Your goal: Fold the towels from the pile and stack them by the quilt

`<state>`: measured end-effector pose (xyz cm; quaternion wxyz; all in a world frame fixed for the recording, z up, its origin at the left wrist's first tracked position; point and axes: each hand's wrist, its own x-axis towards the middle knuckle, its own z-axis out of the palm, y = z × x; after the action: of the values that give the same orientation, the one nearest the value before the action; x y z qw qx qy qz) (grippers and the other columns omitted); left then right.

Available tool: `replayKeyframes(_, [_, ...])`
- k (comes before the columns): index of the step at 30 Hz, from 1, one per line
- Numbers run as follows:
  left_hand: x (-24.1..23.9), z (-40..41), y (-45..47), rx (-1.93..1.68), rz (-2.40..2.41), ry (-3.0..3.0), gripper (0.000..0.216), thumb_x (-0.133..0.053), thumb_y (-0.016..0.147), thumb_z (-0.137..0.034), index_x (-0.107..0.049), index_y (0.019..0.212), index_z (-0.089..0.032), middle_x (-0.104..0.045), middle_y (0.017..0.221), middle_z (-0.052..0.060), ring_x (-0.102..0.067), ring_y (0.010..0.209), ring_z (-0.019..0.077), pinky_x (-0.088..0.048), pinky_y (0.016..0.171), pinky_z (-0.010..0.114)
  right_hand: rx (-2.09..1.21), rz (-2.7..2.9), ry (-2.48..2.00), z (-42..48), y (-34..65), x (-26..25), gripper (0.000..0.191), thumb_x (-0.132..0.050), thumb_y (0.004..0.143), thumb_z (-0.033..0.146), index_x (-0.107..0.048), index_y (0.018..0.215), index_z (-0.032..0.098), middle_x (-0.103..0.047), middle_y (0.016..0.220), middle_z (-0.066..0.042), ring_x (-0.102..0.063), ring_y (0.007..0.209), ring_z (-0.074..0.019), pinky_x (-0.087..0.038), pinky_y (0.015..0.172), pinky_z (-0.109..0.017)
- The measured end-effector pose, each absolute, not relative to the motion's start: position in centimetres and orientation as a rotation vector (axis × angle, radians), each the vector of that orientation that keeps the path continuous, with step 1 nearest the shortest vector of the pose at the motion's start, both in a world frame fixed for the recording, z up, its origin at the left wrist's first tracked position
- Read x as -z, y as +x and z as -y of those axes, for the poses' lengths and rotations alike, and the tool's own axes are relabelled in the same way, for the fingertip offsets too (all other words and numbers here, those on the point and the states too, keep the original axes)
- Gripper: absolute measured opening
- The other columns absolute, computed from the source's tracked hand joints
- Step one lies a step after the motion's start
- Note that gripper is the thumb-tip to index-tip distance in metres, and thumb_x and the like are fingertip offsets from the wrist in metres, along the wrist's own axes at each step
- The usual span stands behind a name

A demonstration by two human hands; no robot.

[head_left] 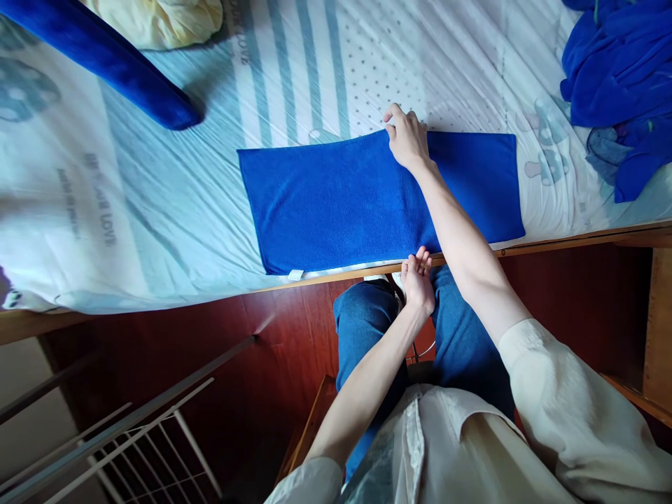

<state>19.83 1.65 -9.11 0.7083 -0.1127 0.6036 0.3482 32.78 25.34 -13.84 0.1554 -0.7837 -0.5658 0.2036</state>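
Observation:
A folded blue towel (336, 199) lies flat on the bed, long side towards me, with a small white tag at its near left corner. My right hand (405, 136) reaches over it and pinches the towel's far edge near the middle. My left hand (417, 278) is at the near edge by the bed frame, fingers pressed together on the towel's edge.
The bed sheet (157, 203) is pale with grey stripes and print. A dark blue roll (105, 52) lies at the far left, a yellow cloth (162, 21) behind it. A heap of blue fabric (619, 77) sits at the right. A white wire rack (131, 434) stands on the floor at left.

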Motion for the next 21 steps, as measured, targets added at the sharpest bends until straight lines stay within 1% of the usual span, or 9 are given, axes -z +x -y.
replayKeyframes(4, [8.9, -1.3, 19.7, -0.754, -1.339, -0.234, 0.018, -0.047, 0.109, -0.027, -0.063, 0.108, -0.019, -0.070, 0.143, 0.014, -0.061, 0.141, 0.0208, -0.049, 0.120, 0.038, -0.588, 1.631, -2.226, -25.4, 32.9, 14.2, 0.029, -0.034, 0.115, 0.034, -0.057, 0.125, 0.020, -0.070, 0.119, -0.014, -0.056, 0.130, -0.0322, -0.043, 0.111, -0.055])
replayKeyframes(6, [9.0, -1.2, 19.7, -0.751, -1.333, -0.214, 0.019, -0.049, 0.109, -0.031, -0.064, 0.107, -0.019, -0.068, 0.145, 0.014, -0.060, 0.142, 0.0215, -0.048, 0.120, 0.037, -0.581, 1.629, -2.209, -25.5, 33.0, 14.4, 0.032, -0.031, 0.115, 0.037, -0.057, 0.124, 0.020, -0.070, 0.117, -0.013, -0.057, 0.128, -0.0325, -0.043, 0.110, -0.055])
replayKeyframes(8, [9.2, -1.1, 19.6, -0.753, -1.333, -0.199, 0.017, -0.052, 0.108, -0.033, -0.063, 0.106, -0.019, -0.068, 0.145, 0.015, -0.060, 0.142, 0.0224, -0.047, 0.120, 0.038, -0.555, 1.612, -2.196, -25.6, 33.2, 14.4, 0.030, -0.033, 0.114, 0.035, -0.058, 0.122, 0.021, -0.069, 0.115, -0.011, -0.058, 0.125, -0.0319, -0.044, 0.110, -0.053])
replayKeyframes(11, [9.4, -1.0, 19.5, -0.778, -1.346, -0.209, 0.015, -0.052, 0.107, -0.031, -0.061, 0.102, -0.020, -0.071, 0.140, 0.015, -0.064, 0.137, 0.0218, -0.049, 0.119, 0.038, -0.522, 1.571, -2.180, -25.5, 33.2, 13.9, 0.023, -0.038, 0.112, 0.028, -0.060, 0.118, 0.025, -0.070, 0.113, -0.009, -0.059, 0.123, -0.0305, -0.046, 0.109, -0.049])
replayKeyframes(14, [9.4, -0.6, 19.4, -0.813, -1.355, -0.207, 0.015, -0.051, 0.107, -0.028, -0.060, 0.099, -0.020, -0.075, 0.131, 0.015, -0.069, 0.128, 0.0203, -0.051, 0.116, 0.038, -0.519, 1.555, -2.164, -24.9, 33.0, 12.8, 0.021, -0.039, 0.112, 0.026, -0.059, 0.118, 0.025, -0.070, 0.113, -0.009, -0.060, 0.123, -0.0305, -0.046, 0.109, -0.049])
replayKeyframes(17, [9.2, 0.0, 18.9, -0.845, -1.365, -0.148, 0.014, -0.058, 0.103, -0.032, -0.058, 0.094, -0.021, -0.077, 0.124, 0.013, -0.072, 0.121, 0.0206, -0.053, 0.112, 0.038, -0.524, 1.570, -2.125, -23.7, 33.0, 11.2, 0.028, -0.035, 0.114, 0.037, -0.059, 0.120, 0.025, -0.069, 0.110, -0.009, -0.061, 0.124, -0.0307, -0.045, 0.111, -0.050])
replayKeyframes(19, [8.9, 0.5, 18.3, -0.879, -1.362, -0.080, 0.018, -0.063, 0.100, -0.035, -0.055, 0.090, -0.022, -0.078, 0.118, 0.011, -0.073, 0.118, 0.0207, -0.054, 0.109, 0.037, -0.509, 1.577, -2.107, -22.7, 33.3, 9.9, 0.036, -0.033, 0.114, 0.047, -0.060, 0.121, 0.025, -0.070, 0.111, -0.010, -0.062, 0.124, -0.0310, -0.046, 0.112, -0.049])
replayKeyframes(21, [8.4, 0.8, 17.5, -0.921, -1.345, 0.001, 0.022, -0.066, 0.098, -0.037, -0.054, 0.087, -0.022, -0.079, 0.109, 0.010, -0.073, 0.114, 0.0200, -0.054, 0.106, 0.036, -0.476, 1.570, -2.095, -21.6, 33.9, 8.4, 0.038, -0.036, 0.113, 0.050, -0.062, 0.121, 0.025, -0.071, 0.113, -0.010, -0.063, 0.122, -0.0309, -0.047, 0.111, -0.047])
